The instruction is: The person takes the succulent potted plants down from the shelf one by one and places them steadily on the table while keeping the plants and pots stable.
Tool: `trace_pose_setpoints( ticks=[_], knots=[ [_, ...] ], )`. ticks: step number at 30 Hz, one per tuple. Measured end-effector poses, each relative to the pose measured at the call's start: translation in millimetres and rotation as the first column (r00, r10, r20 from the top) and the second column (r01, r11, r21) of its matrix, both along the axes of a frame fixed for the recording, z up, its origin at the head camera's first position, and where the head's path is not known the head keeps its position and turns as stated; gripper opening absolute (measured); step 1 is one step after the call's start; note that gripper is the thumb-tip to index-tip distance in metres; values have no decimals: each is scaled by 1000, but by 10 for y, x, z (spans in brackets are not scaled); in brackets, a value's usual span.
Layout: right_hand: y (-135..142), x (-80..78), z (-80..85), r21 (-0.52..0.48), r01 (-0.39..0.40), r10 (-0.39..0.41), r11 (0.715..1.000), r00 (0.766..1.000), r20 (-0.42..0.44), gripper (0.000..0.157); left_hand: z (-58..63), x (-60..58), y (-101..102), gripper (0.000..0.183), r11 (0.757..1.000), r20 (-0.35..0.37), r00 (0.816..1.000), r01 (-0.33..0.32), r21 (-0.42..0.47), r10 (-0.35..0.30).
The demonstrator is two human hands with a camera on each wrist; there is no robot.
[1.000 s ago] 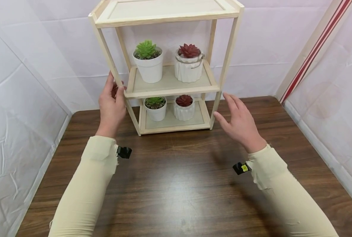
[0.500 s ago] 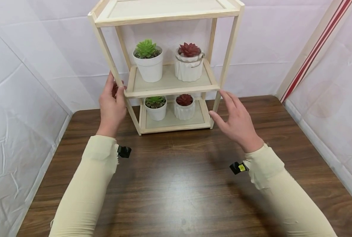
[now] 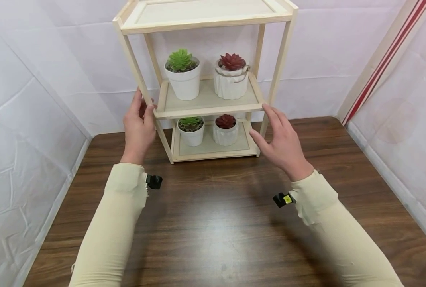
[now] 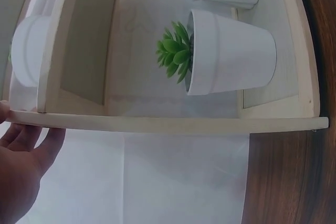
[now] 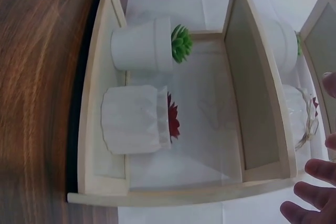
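A pale wooden shelf rack (image 3: 209, 113) stands at the back of the table in the head view. Its front left post is between the thumb and fingers of my left hand (image 3: 139, 127), which grips it near the middle tier; the left wrist view shows the same hold. Beside the right post, my right hand (image 3: 282, 139) has its fingers spread and extended; whether the fingertips touch the wood I cannot tell. The middle tier bears a green succulent in a white pot (image 3: 185, 83) and a red succulent in a fluted white pot (image 3: 231, 84). Smaller similar pots, green (image 3: 192, 136) and red (image 3: 225, 134), sit below.
Dark wood-grain table (image 3: 213, 223) extends in front of the rack. White sheeting (image 3: 342, 59) hangs behind and at both sides, with a red-striped band (image 3: 388, 59) at the right corner. The rack's top panel (image 3: 205, 12) is partly cut off by the frame.
My right hand has moved left and slightly up, up to the rack's right post. The left hand keeps its grip. The rack appears slightly further right as the view shifts.
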State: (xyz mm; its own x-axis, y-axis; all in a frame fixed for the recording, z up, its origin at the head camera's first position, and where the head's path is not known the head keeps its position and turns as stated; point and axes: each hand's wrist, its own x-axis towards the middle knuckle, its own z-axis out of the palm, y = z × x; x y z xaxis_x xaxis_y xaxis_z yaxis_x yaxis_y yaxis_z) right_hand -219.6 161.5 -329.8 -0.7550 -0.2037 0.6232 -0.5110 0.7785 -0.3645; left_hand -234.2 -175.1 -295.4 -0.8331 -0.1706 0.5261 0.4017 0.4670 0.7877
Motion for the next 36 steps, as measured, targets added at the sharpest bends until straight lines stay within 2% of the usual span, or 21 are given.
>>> trace_pose_setpoints(
  ticks=[4, 9, 17, 29, 36],
  knots=[
    [-60, -46, 36, -19, -6, 6, 1000, 1000, -16, 70, -98, -103, -56, 50, 1000, -13, 1000, -2, 0, 2],
    [-115, -90, 90, -52, -20, 17, 998, 998, -64, 69, -139, -127, -45, 48, 1000, -16, 1000, -2, -9, 2],
    [-223, -159, 194, -75, -52, 47, 996, 997, -66, 68, -129, -104, -50, 50, 1000, -3, 1000, 7, 5, -7],
    [-301, -243, 250, -111, -47, 37, 993, 995, -92, 65, -102, -89, -75, 51, 1000, 21, 1000, -2, -4, 2],
    [-328, -299, 276, -132, -34, 27, 991, 998, -61, 65, -103, -92, -62, 51, 1000, 12, 1000, -6, -3, 6]
  ],
)
